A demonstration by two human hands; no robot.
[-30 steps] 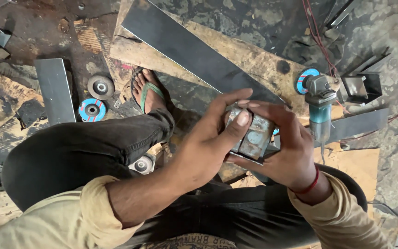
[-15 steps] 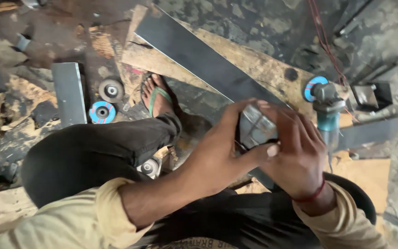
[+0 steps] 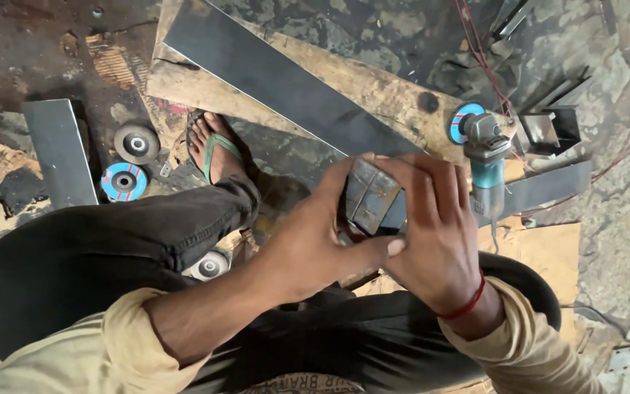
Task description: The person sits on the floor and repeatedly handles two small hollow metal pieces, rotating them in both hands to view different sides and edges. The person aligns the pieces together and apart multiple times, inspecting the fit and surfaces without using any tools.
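Observation:
A small grey metal box-shaped piece (image 3: pixel 370 195) is held up in front of me, above my knees. My left hand (image 3: pixel 315 241) grips it from the left and below, thumb stretched under it. My right hand (image 3: pixel 432 226) wraps over its right side, fingers across the top; a red thread circles that wrist. Both hands cover most of the piece, so only its top face shows.
An angle grinder (image 3: pixel 484 157) with a blue disc lies on the ground just right of my hands. A long dark steel strip (image 3: pixel 271 76) rests on a wooden board (image 3: pixel 373 87). Grinding discs (image 3: pixel 124 181) and a steel plate (image 3: pixel 58 153) lie left, near my sandalled foot (image 3: pixel 213 149).
Both hands have turned the metal piece between them; the right hand's fingers now fold over its top. The view has shifted slightly.

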